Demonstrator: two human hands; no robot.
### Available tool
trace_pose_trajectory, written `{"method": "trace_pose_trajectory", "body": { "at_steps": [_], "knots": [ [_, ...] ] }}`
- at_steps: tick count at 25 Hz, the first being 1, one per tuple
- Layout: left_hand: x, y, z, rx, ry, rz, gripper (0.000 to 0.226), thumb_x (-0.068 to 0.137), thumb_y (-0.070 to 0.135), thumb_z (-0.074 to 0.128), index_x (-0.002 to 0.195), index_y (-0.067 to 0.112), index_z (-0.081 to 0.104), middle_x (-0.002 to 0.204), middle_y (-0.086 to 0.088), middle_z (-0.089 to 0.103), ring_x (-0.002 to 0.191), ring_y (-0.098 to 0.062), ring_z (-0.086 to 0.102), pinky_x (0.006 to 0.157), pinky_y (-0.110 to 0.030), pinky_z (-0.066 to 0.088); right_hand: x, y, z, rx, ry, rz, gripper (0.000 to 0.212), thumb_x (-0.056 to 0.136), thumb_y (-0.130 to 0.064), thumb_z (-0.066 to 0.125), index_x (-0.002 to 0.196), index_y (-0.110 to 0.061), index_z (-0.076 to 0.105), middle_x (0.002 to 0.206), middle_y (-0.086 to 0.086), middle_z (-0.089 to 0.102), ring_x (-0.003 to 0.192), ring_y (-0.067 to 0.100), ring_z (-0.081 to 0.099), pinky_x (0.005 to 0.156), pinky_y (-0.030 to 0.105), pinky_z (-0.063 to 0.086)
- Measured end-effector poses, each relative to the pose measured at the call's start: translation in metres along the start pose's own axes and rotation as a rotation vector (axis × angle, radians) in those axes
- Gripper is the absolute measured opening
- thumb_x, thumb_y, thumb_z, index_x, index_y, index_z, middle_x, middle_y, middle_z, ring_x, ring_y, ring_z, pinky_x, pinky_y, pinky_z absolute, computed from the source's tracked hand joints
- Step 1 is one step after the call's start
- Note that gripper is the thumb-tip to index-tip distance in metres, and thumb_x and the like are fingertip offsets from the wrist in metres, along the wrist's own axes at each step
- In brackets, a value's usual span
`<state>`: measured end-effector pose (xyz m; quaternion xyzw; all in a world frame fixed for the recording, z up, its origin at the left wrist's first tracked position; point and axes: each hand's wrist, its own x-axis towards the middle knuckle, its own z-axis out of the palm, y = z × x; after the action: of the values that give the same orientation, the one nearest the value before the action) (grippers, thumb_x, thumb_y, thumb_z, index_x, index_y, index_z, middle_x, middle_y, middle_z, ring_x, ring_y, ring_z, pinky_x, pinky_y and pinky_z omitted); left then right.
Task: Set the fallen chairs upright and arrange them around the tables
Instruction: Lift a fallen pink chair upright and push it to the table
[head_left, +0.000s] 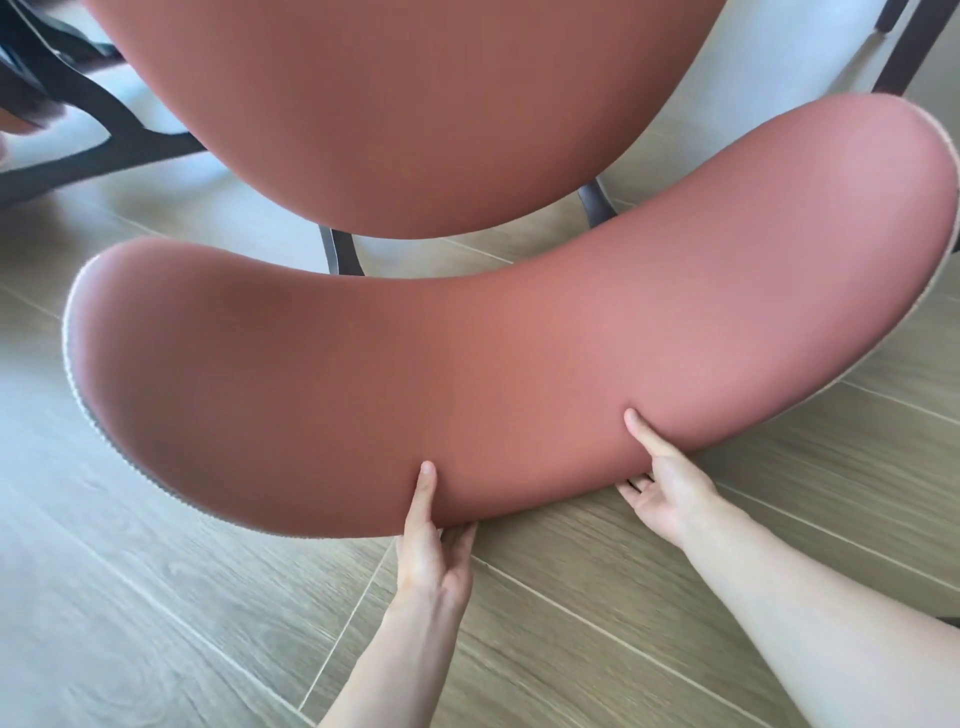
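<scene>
Both hands are on the chair, low down near the floor (675, 597). The terracotta chair (467, 130) fills the upper view, and its curved backrest (467, 364) sweeps across the middle, long axis running left to right with the right end tipped higher than the left.

Left hand (434, 551): thumb laid up on the front face of the backrest, fingers (460, 535) curled under its lower edge, so it pinches the padding. Right hand (667, 488): the same grip, thumb pressed on the front face, fingers tucked beneath the rim and mostly hidden. The two hands sit close together on the bottom of the curve, the left at its lowest point and the right a little further along towards the high end.

Here is what matters: the backrest lies above and ahead of the fingers, so the lift has to go up and away from the person. Dark chair legs (340, 254) show between seat and backrest. Whether the chair is lying over or partly raised, I cannot tell. More dark furniture legs (104, 140) stand towards the upper left corner.
</scene>
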<state>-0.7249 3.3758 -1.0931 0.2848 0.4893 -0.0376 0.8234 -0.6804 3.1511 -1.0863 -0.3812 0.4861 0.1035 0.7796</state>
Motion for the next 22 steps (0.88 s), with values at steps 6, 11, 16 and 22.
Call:
{"method": "trace_pose_trajectory", "body": {
  "at_steps": [6, 11, 16, 22],
  "knots": [
    [-0.044, 0.029, 0.013, 0.010, 0.054, -0.030, 0.056, 0.069, 0.033, 0.085, 0.117, 0.018, 0.061, 0.122, -0.005, 0.065, 0.111, -0.022, 0.063, 0.103, -0.049, 0.049, -0.046, -0.021, 0.008, -0.087, 0.045, 0.022, 0.051, 0.065, -0.026, 0.088, 0.104, -0.021, 0.055, 0.104, 0.003, 0.066, 0.101, 0.020, 0.064, 0.108, 0.047, 0.043],
    [-0.131, 0.084, 0.030, 0.116, 0.115, -0.053, 0.042, 0.071, 0.039, 0.086, 0.101, 0.022, 0.062, 0.112, -0.002, 0.066, 0.101, -0.020, 0.065, 0.097, -0.047, 0.052, -0.144, -0.051, 0.033, -0.153, 0.102, 0.050, 0.065, 0.067, -0.030, 0.090, 0.121, -0.022, 0.055, 0.117, 0.001, 0.068, 0.107, 0.022, 0.066, 0.103, 0.045, 0.048],
    [-0.218, 0.132, 0.044, 0.198, 0.194, -0.062, 0.045, 0.069, 0.046, 0.086, 0.099, 0.024, 0.061, 0.109, 0.001, 0.067, 0.099, -0.018, 0.065, 0.087, -0.044, 0.055, -0.240, -0.081, 0.055, -0.234, 0.142, 0.103, 0.079, 0.069, -0.034, 0.089, 0.136, -0.022, 0.049, 0.123, 0.001, 0.067, 0.110, 0.024, 0.065, 0.102, 0.045, 0.049],
    [-0.314, 0.175, 0.055, 0.250, 0.254, -0.100, 0.042, 0.072, 0.046, 0.084, 0.098, 0.023, 0.059, 0.107, 0.001, 0.066, 0.099, -0.018, 0.063, 0.086, -0.043, 0.054, -0.346, -0.111, 0.058, -0.297, 0.176, 0.190, 0.074, 0.069, -0.031, 0.089, 0.132, -0.017, 0.053, 0.125, 0.006, 0.065, 0.115, 0.026, 0.062, 0.099, 0.044, 0.050]
  ]
}}
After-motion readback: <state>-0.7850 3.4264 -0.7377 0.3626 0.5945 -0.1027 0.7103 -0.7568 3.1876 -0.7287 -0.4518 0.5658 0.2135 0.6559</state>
